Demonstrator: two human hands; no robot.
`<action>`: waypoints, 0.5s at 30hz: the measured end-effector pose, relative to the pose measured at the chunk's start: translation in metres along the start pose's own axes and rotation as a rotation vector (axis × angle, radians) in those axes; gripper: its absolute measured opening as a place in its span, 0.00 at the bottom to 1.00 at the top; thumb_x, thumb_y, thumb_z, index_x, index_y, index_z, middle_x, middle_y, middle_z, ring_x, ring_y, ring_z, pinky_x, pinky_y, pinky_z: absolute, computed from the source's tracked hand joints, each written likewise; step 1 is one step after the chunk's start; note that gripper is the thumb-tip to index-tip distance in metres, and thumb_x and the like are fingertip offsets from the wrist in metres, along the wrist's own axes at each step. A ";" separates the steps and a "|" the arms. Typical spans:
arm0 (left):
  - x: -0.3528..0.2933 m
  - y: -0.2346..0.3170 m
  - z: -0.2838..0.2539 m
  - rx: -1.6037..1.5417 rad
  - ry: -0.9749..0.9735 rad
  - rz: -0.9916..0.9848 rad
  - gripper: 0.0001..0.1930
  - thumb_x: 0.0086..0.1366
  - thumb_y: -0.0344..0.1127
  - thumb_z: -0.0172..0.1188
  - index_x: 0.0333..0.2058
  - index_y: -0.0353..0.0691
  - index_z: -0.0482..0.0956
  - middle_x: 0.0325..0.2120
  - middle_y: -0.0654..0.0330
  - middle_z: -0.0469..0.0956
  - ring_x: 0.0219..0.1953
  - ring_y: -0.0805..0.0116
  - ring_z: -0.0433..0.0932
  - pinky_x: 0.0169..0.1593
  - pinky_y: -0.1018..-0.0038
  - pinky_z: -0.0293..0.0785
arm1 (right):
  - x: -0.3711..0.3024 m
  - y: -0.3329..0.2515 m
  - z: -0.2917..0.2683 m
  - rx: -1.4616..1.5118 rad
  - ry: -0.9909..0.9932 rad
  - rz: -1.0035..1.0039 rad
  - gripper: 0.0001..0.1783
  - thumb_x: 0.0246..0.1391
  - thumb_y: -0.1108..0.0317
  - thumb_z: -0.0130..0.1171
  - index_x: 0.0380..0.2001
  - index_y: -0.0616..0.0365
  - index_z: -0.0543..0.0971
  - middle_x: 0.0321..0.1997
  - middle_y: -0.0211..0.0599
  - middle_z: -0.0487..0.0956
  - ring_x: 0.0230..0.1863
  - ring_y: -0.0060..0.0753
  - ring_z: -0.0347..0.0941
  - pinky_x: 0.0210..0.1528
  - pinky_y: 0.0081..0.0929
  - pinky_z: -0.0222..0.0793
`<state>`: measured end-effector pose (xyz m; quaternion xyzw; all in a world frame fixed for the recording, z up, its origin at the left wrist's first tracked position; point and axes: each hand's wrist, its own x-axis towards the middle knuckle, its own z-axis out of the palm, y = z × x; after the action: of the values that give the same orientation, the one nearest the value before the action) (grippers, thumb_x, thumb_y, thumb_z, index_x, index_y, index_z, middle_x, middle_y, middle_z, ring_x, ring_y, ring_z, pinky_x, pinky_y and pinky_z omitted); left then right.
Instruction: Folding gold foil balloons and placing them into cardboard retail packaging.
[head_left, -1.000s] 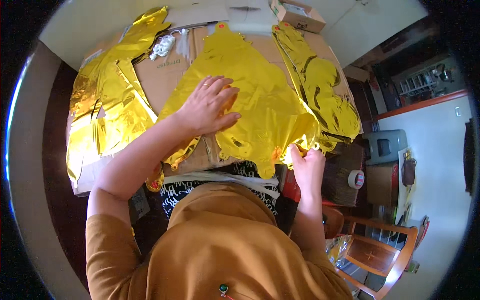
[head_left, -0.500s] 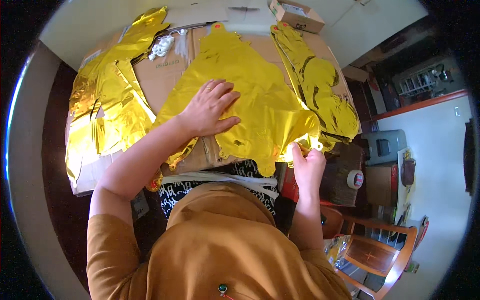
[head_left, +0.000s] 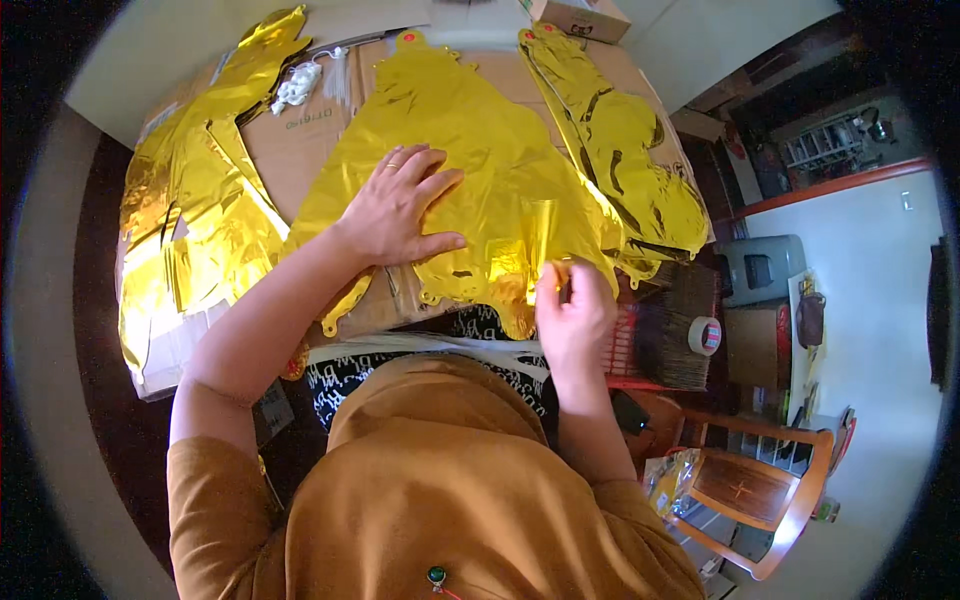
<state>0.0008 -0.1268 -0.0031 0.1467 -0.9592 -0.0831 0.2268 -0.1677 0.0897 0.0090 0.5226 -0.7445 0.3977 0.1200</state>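
Note:
A flat gold foil balloon (head_left: 470, 130) lies across the middle of the cardboard-covered work surface (head_left: 285, 160). My left hand (head_left: 400, 205) rests on it with the fingers spread, a ring on one finger. At its lower right edge, my right hand (head_left: 578, 315) is closed in a pinch on the foil, which folds up in a shiny crease beside the fingers. The fingertips partly hide the gripped edge. Another flat gold foil balloon (head_left: 625, 150) lies to the right, and more gold foil pieces (head_left: 185, 200) are spread at the left.
White cord (head_left: 297, 86) lies at the back left, and an open cardboard box (head_left: 580, 18) stands at the back. Right of the surface are a roll of tape (head_left: 704, 336), a red crate (head_left: 622, 345) and a wooden chair (head_left: 745, 485). White strips (head_left: 420, 343) lie across my lap.
My right hand has moved left and slightly inward with the pinched foil edge, folding it over. My left hand stays spread on the balloon. The whole view has shifted slightly.

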 end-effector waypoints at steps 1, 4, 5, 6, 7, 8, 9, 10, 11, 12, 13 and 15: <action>0.000 0.000 0.000 -0.008 0.001 -0.003 0.38 0.56 0.62 0.65 0.58 0.41 0.72 0.56 0.47 0.69 0.63 0.44 0.64 0.68 0.52 0.58 | -0.001 -0.006 0.003 -0.023 0.003 -0.083 0.09 0.52 0.71 0.64 0.37 0.55 0.77 0.33 0.41 0.79 0.34 0.47 0.77 0.40 0.44 0.70; 0.001 0.000 0.003 -0.018 0.003 -0.001 0.36 0.55 0.58 0.66 0.58 0.42 0.72 0.56 0.47 0.69 0.63 0.44 0.64 0.68 0.53 0.58 | -0.006 -0.013 0.012 0.029 -0.093 -0.292 0.11 0.50 0.73 0.64 0.38 0.58 0.77 0.40 0.41 0.81 0.40 0.44 0.78 0.50 0.43 0.70; 0.002 -0.001 0.004 -0.011 0.003 0.005 0.36 0.55 0.55 0.66 0.58 0.42 0.72 0.56 0.47 0.69 0.63 0.44 0.65 0.68 0.53 0.58 | -0.014 -0.011 0.019 0.056 -0.153 -0.291 0.12 0.50 0.74 0.63 0.39 0.58 0.77 0.43 0.39 0.82 0.44 0.41 0.79 0.54 0.43 0.69; 0.002 -0.002 0.005 0.000 0.001 0.006 0.35 0.54 0.53 0.66 0.58 0.42 0.72 0.56 0.47 0.69 0.63 0.44 0.65 0.69 0.53 0.58 | -0.018 -0.013 0.022 0.065 -0.189 -0.312 0.13 0.50 0.73 0.63 0.40 0.58 0.78 0.44 0.38 0.82 0.47 0.41 0.79 0.58 0.45 0.67; 0.001 -0.003 0.006 -0.006 0.016 0.014 0.34 0.54 0.50 0.67 0.58 0.42 0.72 0.56 0.47 0.69 0.62 0.43 0.65 0.67 0.53 0.60 | -0.019 -0.013 0.022 0.057 -0.231 -0.353 0.13 0.50 0.71 0.64 0.41 0.58 0.78 0.44 0.39 0.82 0.48 0.41 0.79 0.60 0.46 0.66; 0.002 -0.004 0.007 -0.012 0.030 0.023 0.34 0.53 0.47 0.67 0.58 0.42 0.72 0.56 0.46 0.69 0.62 0.42 0.66 0.66 0.52 0.62 | -0.019 -0.013 0.021 0.049 -0.273 -0.393 0.14 0.51 0.69 0.65 0.42 0.58 0.78 0.44 0.40 0.82 0.50 0.42 0.79 0.63 0.48 0.64; 0.000 -0.006 0.008 -0.016 0.043 0.029 0.33 0.52 0.44 0.67 0.58 0.42 0.72 0.56 0.46 0.69 0.61 0.41 0.66 0.65 0.51 0.64 | -0.015 -0.016 0.016 0.109 -0.308 -0.393 0.13 0.50 0.69 0.65 0.41 0.57 0.79 0.45 0.40 0.83 0.50 0.41 0.80 0.63 0.49 0.65; -0.001 -0.008 0.011 0.008 0.033 0.021 0.34 0.51 0.44 0.67 0.58 0.42 0.72 0.56 0.47 0.69 0.62 0.43 0.65 0.67 0.52 0.61 | -0.008 -0.020 0.009 0.166 -0.342 -0.391 0.13 0.50 0.69 0.66 0.41 0.56 0.80 0.45 0.40 0.84 0.51 0.40 0.80 0.63 0.50 0.65; -0.003 -0.010 0.013 0.033 0.023 0.013 0.34 0.50 0.44 0.67 0.58 0.43 0.72 0.55 0.48 0.69 0.63 0.44 0.65 0.68 0.53 0.59 | -0.004 -0.020 0.003 0.223 -0.376 -0.390 0.13 0.50 0.69 0.66 0.40 0.56 0.81 0.45 0.40 0.84 0.51 0.39 0.81 0.63 0.51 0.66; -0.003 -0.011 0.015 0.055 0.016 0.009 0.34 0.49 0.44 0.67 0.57 0.43 0.72 0.55 0.48 0.69 0.63 0.46 0.64 0.70 0.54 0.57 | -0.002 -0.014 0.000 0.284 -0.372 -0.378 0.13 0.51 0.66 0.66 0.41 0.56 0.81 0.46 0.40 0.84 0.52 0.40 0.80 0.64 0.51 0.65; -0.001 -0.008 0.012 0.027 0.012 0.002 0.35 0.49 0.43 0.67 0.58 0.43 0.72 0.55 0.49 0.69 0.63 0.46 0.64 0.70 0.54 0.57 | -0.001 -0.003 -0.002 0.344 -0.367 -0.364 0.14 0.52 0.64 0.66 0.42 0.56 0.81 0.47 0.40 0.84 0.52 0.40 0.80 0.65 0.51 0.64; 0.001 -0.001 0.004 -0.026 0.003 -0.018 0.35 0.48 0.42 0.67 0.58 0.44 0.71 0.55 0.49 0.69 0.64 0.47 0.63 0.70 0.54 0.56 | 0.006 0.013 -0.007 0.363 -0.320 -0.297 0.13 0.55 0.63 0.64 0.42 0.55 0.82 0.49 0.40 0.84 0.53 0.38 0.80 0.64 0.50 0.65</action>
<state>-0.0017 -0.1272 -0.0066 0.1524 -0.9564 -0.0975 0.2294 -0.1833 0.0923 0.0110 0.6950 -0.5858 0.4152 -0.0376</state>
